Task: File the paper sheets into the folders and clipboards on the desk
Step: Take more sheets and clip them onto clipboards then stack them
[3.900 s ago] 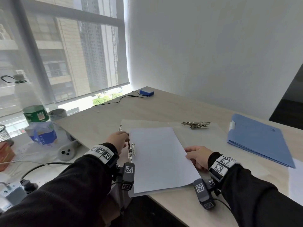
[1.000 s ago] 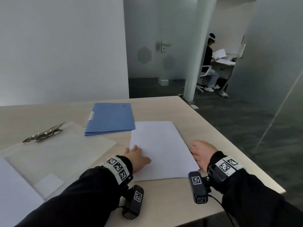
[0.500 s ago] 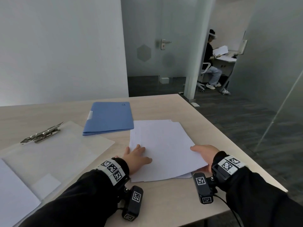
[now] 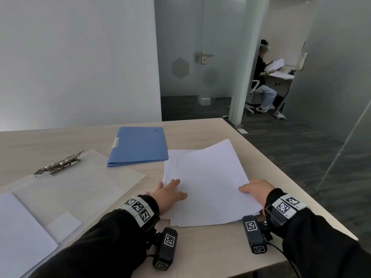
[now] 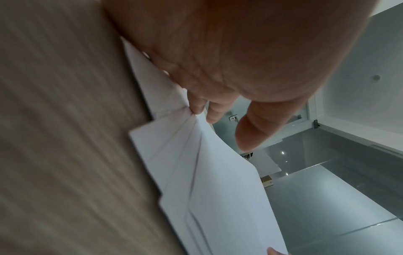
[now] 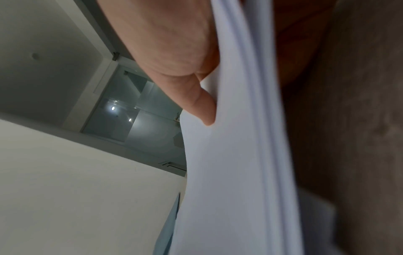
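A stack of white paper sheets (image 4: 206,183) lies on the desk in front of me. My right hand (image 4: 255,191) grips the right edge of the upper sheets, thumb (image 6: 196,103) on top and fingers hidden beneath, so that edge is raised and the sheets (image 6: 229,172) fan out. Fingers straight, my left hand (image 4: 170,191) presses flat on the stack's left edge (image 5: 207,181). A shut blue folder (image 4: 138,145) lies just behind the stack. At the left lies a clear clipboard (image 4: 80,189), its metal clip (image 4: 58,165) holding nothing.
Another white sheet (image 4: 18,233) lies at the far left, partly out of frame. The desk's right edge (image 4: 301,189) runs close beside my right hand, with dark floor beyond. A person (image 4: 263,77) sits at another desk behind a glass partition.
My right hand has taken hold of the upper sheets and raised their right edge, skewing them over the stack. The left hand stays pressed on the left edge.
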The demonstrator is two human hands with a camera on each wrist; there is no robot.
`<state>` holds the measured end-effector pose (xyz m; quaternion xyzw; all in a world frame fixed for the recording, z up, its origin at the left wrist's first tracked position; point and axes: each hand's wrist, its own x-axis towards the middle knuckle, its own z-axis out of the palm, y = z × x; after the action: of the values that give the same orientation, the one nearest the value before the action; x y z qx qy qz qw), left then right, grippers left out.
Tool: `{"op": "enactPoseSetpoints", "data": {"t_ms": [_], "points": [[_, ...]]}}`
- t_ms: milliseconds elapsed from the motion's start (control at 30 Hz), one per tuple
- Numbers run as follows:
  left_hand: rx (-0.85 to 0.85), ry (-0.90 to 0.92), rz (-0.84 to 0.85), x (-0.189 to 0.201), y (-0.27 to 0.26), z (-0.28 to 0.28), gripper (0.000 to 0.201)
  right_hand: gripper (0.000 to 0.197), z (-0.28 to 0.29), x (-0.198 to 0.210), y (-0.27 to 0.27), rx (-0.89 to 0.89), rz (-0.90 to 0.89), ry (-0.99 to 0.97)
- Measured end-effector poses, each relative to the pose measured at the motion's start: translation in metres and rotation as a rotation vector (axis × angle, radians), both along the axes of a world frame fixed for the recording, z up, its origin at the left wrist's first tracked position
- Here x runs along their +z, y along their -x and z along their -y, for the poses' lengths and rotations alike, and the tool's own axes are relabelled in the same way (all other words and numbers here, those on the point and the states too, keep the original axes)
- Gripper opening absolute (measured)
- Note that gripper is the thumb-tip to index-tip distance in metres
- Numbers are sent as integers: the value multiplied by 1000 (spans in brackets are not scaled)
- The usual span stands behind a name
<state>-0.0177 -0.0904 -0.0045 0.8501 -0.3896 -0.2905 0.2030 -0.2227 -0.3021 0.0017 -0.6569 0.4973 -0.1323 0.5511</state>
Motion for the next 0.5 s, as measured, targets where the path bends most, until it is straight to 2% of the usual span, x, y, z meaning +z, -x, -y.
{"op": "enactPoseSetpoints", "data": {"t_ms": [167,300,400,500], "points": [[-20,-53,32,1,1,2,73,2,3,2,8,14,-17,49],[-72,-91,54,8,5,1,60,6,2,4,13,-16,56,73],[73,76,-144,20,6,1,58,11,1,6,18,-33,133,88],[230,284,-157,34,1,3,65,6,-4,15,22,-35,249,75]]}}
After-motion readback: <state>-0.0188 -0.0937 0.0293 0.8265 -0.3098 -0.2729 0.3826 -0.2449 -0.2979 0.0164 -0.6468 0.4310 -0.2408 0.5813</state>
